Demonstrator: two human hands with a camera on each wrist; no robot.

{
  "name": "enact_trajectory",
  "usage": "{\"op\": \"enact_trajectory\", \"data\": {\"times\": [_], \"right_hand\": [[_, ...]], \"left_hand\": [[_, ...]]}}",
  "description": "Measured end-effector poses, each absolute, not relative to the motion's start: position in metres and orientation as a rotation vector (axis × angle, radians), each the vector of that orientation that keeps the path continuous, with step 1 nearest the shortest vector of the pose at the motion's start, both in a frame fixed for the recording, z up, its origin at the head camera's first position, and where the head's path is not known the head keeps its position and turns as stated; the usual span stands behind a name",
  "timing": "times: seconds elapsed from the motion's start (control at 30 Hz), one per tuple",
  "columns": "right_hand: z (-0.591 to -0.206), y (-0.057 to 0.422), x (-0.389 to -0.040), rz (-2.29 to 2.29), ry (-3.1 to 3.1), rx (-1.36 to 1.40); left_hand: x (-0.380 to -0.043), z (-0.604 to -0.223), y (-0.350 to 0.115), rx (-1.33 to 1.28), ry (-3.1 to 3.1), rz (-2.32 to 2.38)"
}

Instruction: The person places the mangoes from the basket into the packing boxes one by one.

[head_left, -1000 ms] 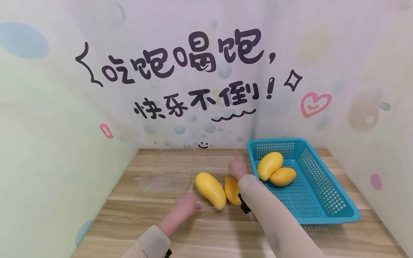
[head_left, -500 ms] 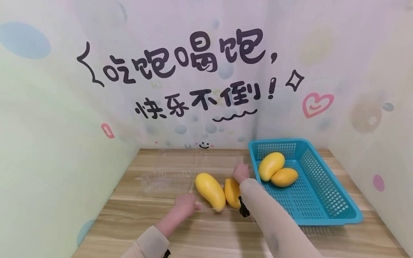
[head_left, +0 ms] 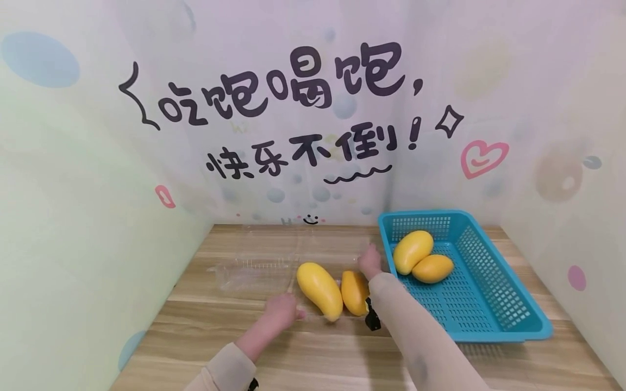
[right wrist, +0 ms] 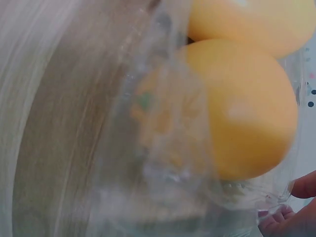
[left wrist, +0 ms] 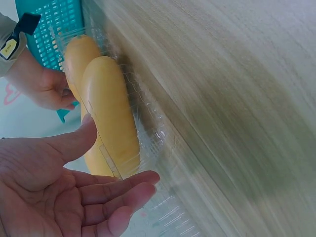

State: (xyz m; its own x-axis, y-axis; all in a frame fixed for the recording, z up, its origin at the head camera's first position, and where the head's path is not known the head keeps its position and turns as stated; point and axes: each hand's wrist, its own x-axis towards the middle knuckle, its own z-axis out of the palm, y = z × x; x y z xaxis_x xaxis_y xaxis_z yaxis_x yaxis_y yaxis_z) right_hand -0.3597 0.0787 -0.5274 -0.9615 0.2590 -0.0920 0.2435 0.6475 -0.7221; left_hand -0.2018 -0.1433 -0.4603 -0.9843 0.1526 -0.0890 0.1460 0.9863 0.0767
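Observation:
In the head view, a clear plastic clamshell box (head_left: 254,276) lies opened out on the table. Two yellow mangoes, a longer one (head_left: 320,290) and a shorter one (head_left: 354,293), lie side by side in its right half. My left hand (head_left: 281,310) is at the near left of that half. The left wrist view shows this hand (left wrist: 74,197) with thumb and fingers spread apart at the box's edge, fingers loosely bent. My right hand (head_left: 370,260) is at the far right corner of the box. There the right wrist view shows the thumb and fingers (right wrist: 291,210) pinching the plastic rim.
A blue plastic basket (head_left: 513,304) stands to the right, close to my right forearm. Two more mangoes (head_left: 413,251) lie in its far left corner. Printed curtain walls (head_left: 313,201) border the wooden table (head_left: 205,326) at the back and both sides.
My right hand has shifted slightly nearer to me along the right side of the box. The left hand and the mangoes stay nearly in place. The head view has drifted a little.

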Motion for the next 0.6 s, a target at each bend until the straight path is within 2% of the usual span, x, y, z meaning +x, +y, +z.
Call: {"op": "enact_trajectory", "data": {"times": [0.07, 0.17, 0.6], "right_hand": [[-0.497, 0.074, -0.337, 1.284, -2.834, -0.455], [-0.477, 0.071, -0.32, 1.261, -2.833, -0.453], [-0.482, 0.063, -0.326, 1.347, -2.624, -0.56]], "left_hand": [[-0.202, -0.46, -0.144, 0.23, 3.042, 0.102], [-0.201, -0.46, -0.144, 0.239, 3.046, 0.072], [-0.201, -0.459, -0.143, 0.228, 3.031, 0.131]]}}
